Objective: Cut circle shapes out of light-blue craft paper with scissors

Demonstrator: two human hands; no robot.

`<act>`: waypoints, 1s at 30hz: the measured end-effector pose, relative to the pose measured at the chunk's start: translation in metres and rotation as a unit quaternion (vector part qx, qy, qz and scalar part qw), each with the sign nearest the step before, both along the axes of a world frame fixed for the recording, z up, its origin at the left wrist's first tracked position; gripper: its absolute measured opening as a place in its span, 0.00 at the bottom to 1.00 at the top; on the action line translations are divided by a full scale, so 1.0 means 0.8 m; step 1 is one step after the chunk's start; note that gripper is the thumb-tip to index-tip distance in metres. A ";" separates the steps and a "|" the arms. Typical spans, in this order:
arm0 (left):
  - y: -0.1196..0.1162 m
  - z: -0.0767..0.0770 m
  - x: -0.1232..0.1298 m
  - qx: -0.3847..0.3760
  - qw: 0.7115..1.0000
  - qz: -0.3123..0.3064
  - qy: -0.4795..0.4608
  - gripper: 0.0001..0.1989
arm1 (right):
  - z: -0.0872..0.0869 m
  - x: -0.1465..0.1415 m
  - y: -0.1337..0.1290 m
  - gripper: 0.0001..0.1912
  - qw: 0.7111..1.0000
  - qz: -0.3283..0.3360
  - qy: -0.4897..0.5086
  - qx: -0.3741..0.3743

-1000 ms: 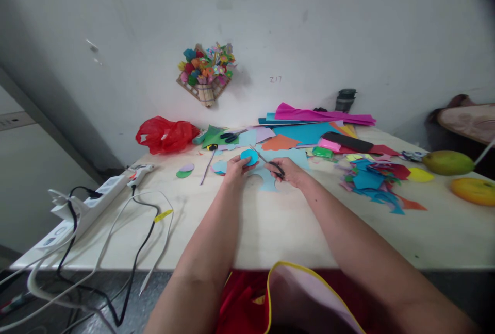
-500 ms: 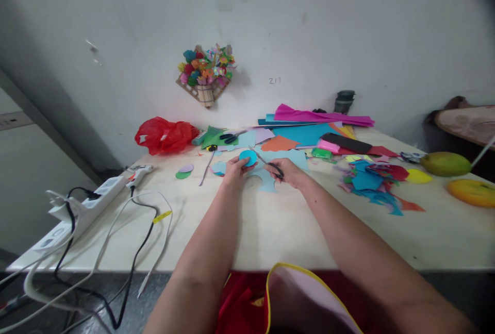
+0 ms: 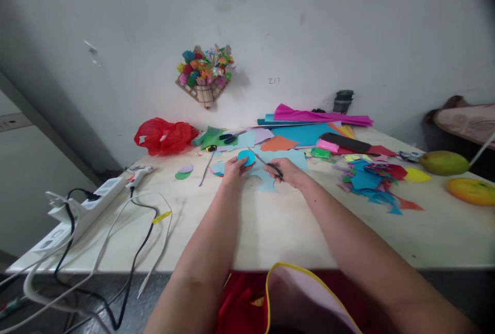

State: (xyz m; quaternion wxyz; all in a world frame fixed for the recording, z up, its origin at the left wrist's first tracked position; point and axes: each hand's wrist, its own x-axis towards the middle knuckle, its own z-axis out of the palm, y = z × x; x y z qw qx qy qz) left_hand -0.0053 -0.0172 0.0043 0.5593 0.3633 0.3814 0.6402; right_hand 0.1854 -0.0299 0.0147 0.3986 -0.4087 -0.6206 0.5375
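Pinched in my left hand is a round blue paper piece, held over the middle of the table. My right hand grips a pair of scissors, whose blades point left toward the disc's right edge. Whether the blades touch the disc is too small to tell. Beneath the hands lies a light blue sheet with curved cut-outs. Light blue round pieces rest just left of my left hand. Farther left, a purple disc overlaps a green disc.
A red plastic bag and dark-handled scissors sit at the back. Paper scraps, a phone and two mango-like fruits are on the right. A power strip with cables occupies the left.
The blue disc and my left hand have shifted very slightly left, and the gap between disc and scissor blades looks a little different. The grips are unchanged.
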 end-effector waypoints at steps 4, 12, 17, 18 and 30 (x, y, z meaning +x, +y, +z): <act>0.001 0.000 -0.001 -0.002 1.000 -0.001 0.006 0.12 | 0.001 0.002 0.002 0.17 1.000 -0.011 0.003 -0.012; 0.001 -0.004 -0.001 0.021 0.998 -0.050 0.022 0.19 | 0.014 0.025 -0.002 0.17 1.000 0.012 -0.011 -0.017; -0.002 -0.004 -0.001 0.036 0.996 -0.080 0.021 0.20 | 0.014 0.031 -0.004 0.15 0.998 0.043 -0.040 -0.006; -0.002 -0.003 -0.001 0.040 0.996 -0.082 0.020 0.20 | 0.014 0.031 -0.003 0.15 0.998 0.049 -0.046 -0.006; 0.005 -0.013 -0.003 0.060 0.993 -0.103 0.023 0.12 | 0.010 0.030 0.000 0.15 0.995 0.069 -0.073 0.011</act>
